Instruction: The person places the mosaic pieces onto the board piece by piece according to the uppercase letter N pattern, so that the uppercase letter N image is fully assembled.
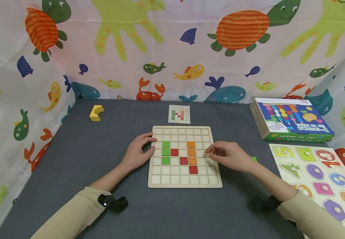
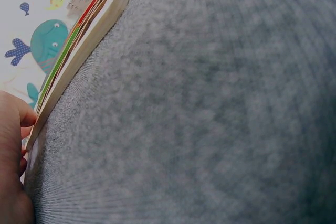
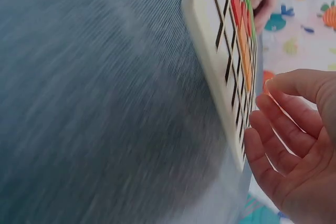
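A square wooden grid board (image 1: 157, 179) lies in the middle of the table. On it stand a green column (image 1: 166, 152), an orange column (image 1: 191, 152) and red squares (image 1: 183, 161) on a diagonal between them. My left hand (image 1: 138, 151) rests at the board's left edge, fingertips and thumb touching it. Over the right side hovers my right hand (image 1: 232, 155), fingers loosely bent and thumb close to the index tip; no piece shows between them in the right wrist view. Behind the board lies a small pattern card (image 1: 172, 109) with a coloured grid.
A green piece (image 1: 254, 159) shows partly behind my right wrist. To the right are a puzzle board (image 1: 304, 173) with knobbed numbers and shapes and a blue-green game box (image 1: 295, 118). A yellow arched block (image 1: 96, 113) stands at the back left. A printed curtain surrounds the table.
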### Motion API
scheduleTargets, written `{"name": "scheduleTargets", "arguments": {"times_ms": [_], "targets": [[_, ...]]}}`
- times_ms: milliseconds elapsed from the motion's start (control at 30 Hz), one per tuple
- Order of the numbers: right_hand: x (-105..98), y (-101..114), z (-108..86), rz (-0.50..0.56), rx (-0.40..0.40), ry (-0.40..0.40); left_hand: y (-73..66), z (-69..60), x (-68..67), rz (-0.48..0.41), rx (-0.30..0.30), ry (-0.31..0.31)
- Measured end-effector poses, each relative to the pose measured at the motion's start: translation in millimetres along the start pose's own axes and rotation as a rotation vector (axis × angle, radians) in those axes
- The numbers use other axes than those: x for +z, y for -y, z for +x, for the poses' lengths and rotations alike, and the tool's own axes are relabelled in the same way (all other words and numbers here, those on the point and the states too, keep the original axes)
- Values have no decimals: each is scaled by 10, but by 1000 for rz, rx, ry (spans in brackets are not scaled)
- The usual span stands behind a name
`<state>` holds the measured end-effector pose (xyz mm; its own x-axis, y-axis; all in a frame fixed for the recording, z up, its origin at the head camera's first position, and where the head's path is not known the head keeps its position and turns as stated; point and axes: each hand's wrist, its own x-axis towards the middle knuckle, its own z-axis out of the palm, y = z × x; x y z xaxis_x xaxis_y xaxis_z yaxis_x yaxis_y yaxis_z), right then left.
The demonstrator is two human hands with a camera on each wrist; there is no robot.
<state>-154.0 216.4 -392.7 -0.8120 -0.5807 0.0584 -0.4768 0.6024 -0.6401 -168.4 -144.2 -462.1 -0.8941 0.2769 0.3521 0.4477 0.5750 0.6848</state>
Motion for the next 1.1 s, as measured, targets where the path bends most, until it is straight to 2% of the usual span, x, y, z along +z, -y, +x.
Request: {"name": "scheduleTargets", "arguments": {"times_ms": [200,433,667,867,1100], "targets": [[-168,-199,-254,-46,53,-41,23,2,12,4,32,-23],[-323,-321,-491,-124,78,-69,7,2,-11,-6,-5,13],[-477,-414,-656,-149,133,-70,-1,5,-17,-7,-30,29],[-540,-534,-769,-203,136,-98,-1,3,-15,-5,-32,24],[-605,-607,-838,-190,152,-60,1,6,-12,-1,-35,28]]}}
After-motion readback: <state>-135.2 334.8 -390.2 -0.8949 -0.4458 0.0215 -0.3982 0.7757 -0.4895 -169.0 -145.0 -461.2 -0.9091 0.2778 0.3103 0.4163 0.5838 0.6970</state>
